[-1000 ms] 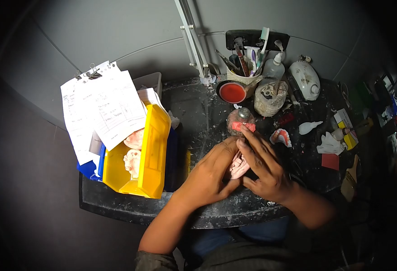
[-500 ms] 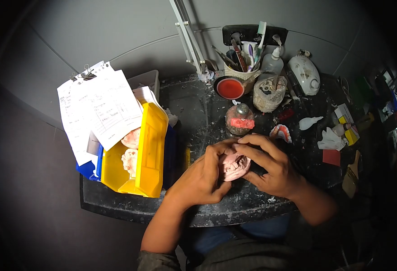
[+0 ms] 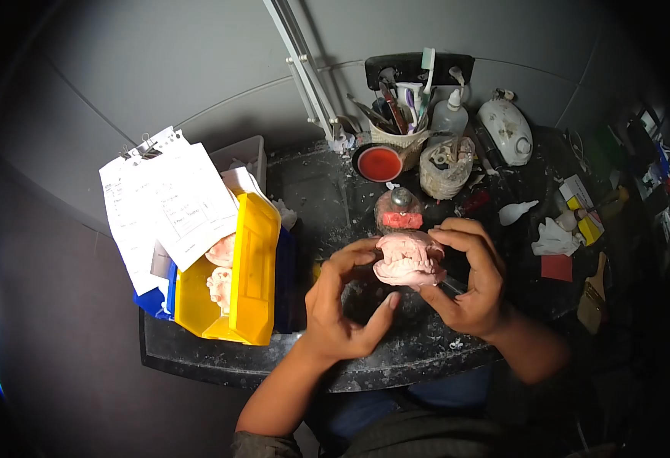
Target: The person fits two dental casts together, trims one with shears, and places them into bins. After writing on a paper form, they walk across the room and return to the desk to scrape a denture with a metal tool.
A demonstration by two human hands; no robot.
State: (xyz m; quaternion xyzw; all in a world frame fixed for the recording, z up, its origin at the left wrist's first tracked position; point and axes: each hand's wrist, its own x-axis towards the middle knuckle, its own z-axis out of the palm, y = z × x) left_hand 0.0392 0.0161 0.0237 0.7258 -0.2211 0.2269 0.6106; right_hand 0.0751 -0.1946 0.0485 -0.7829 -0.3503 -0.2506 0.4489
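A pink plaster dental cast (image 3: 409, 259), upper and lower halves stacked with the teeth facing me, is held up over the table. My right hand (image 3: 472, 286) grips it from the right, fingers at the upper half and thumb beneath the lower one. On the other side, my left hand (image 3: 343, 305) has its fingertips at the upper half's left edge, with the thumb spread well away. Right behind the cast stands a small glass jar with a metal top (image 3: 401, 200) and a pink band.
A yellow bin (image 3: 257, 267) holding more casts stands at left, with clipped papers (image 3: 171, 191) over it. Toward the back are a red-filled dish (image 3: 379, 163), a cup of tools (image 3: 400, 137), a plastic bottle (image 3: 451, 114) and a white device (image 3: 507, 133). A brush (image 3: 593, 298) lies at right.
The cast has been raised and turned so its tooth side faces me. My left thumb has come off it and spread away. The denture beside the jar is now hidden behind my right hand.
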